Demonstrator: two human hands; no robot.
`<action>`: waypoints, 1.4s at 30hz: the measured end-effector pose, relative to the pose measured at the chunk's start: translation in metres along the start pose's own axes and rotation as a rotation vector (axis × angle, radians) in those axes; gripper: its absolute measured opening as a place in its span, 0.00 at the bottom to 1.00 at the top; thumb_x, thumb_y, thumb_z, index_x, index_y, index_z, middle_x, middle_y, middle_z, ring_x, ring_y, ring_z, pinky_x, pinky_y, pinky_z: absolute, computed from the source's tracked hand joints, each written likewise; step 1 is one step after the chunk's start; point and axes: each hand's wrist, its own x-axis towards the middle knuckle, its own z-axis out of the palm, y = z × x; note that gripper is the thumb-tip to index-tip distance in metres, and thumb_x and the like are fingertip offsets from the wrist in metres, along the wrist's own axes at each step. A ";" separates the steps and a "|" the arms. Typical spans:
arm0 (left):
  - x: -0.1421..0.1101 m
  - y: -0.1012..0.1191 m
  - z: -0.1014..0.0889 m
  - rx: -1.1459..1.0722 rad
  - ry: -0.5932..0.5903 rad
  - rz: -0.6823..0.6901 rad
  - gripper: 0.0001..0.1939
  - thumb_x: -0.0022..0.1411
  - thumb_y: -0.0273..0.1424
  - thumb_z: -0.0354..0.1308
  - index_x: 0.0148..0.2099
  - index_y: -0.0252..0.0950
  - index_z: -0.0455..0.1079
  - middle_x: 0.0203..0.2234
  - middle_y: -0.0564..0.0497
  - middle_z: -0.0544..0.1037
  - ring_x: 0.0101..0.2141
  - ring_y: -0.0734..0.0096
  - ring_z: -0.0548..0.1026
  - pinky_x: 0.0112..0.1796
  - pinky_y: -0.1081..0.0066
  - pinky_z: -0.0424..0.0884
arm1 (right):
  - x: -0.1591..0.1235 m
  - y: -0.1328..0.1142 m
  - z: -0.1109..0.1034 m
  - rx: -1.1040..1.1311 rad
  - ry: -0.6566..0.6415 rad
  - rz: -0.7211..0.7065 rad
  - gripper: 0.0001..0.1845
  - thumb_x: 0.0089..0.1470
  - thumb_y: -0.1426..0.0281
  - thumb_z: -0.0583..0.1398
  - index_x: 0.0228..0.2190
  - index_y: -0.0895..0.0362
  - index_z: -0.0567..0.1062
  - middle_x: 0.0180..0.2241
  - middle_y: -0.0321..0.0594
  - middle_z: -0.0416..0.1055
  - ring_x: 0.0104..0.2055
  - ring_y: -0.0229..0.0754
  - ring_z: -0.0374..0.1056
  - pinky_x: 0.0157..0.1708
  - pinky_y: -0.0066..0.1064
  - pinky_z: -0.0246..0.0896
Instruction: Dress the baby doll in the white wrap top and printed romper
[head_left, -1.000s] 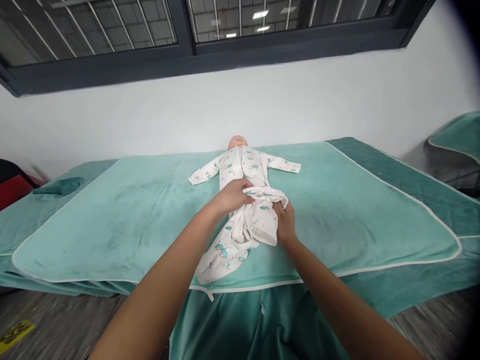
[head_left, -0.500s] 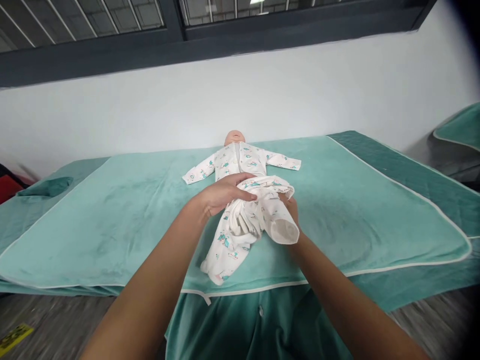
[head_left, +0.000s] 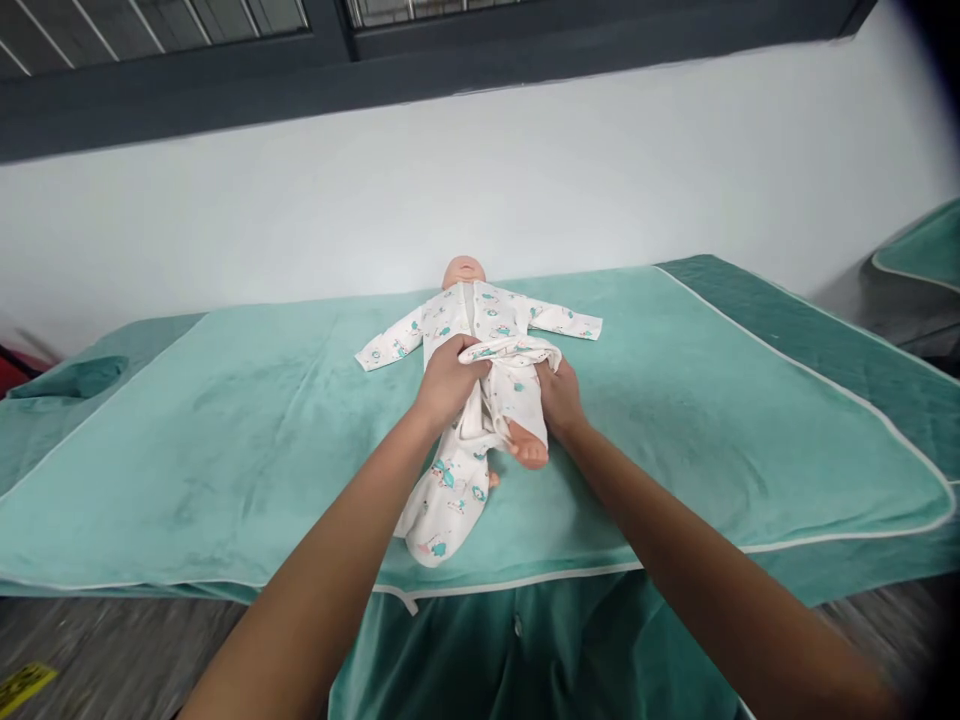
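Observation:
A baby doll [head_left: 463, 270] lies on its back on the green cover, head toward the wall, wearing a white printed long-sleeved top [head_left: 442, 318]. Matching printed baby pants [head_left: 517, 395] are bunched over its lower body. My left hand [head_left: 450, 378] pinches the pants' gathered waist on the left side. On the right side, my right hand [head_left: 559, 393] grips the same waist, fingers partly hidden by cloth. One doll foot [head_left: 529, 447] sticks out of the right leg opening. The left pant leg [head_left: 446, 505] lies flat toward the front edge, with a bit of the other foot beside it.
The light green cover [head_left: 300, 450] with white piping spreads over a darker green bed [head_left: 795, 340]. A white wall [head_left: 480, 190] and a dark window frame [head_left: 450, 75] stand behind. Yellow tape [head_left: 26, 685] marks the floor at lower left.
The right pant leg, crumpled with its open cuff toward me before, is now drawn over the doll's leg and the foot shows. My left hand has shifted to grip the waist edge.

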 end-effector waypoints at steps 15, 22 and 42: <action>-0.027 0.006 -0.015 -0.427 -0.221 -0.061 0.14 0.54 0.39 0.66 0.36 0.38 0.66 0.28 0.57 0.71 0.29 0.75 0.69 0.33 0.74 0.64 | -0.001 -0.095 -0.011 -0.250 -0.710 -0.033 0.17 0.53 0.56 0.65 0.39 0.54 0.79 0.37 0.36 0.77 0.42 0.46 0.70 0.40 0.33 0.63; -0.028 -0.009 -0.040 -0.372 -0.409 -0.093 0.16 0.61 0.45 0.61 0.38 0.35 0.72 0.32 0.51 0.75 0.34 0.70 0.72 0.37 0.71 0.65 | 0.017 -0.094 -0.015 -0.075 -0.822 0.195 0.20 0.48 0.54 0.67 0.30 0.59 0.82 0.31 0.40 0.78 0.33 0.43 0.71 0.34 0.33 0.64; -0.020 -0.013 0.000 -0.491 -0.033 -0.147 0.15 0.56 0.37 0.62 0.34 0.41 0.57 0.17 0.61 0.65 0.15 0.75 0.63 0.19 0.73 0.58 | -0.020 -0.094 0.028 -0.288 -0.737 0.234 0.13 0.45 0.60 0.68 0.22 0.57 0.79 0.24 0.39 0.77 0.29 0.43 0.70 0.32 0.34 0.63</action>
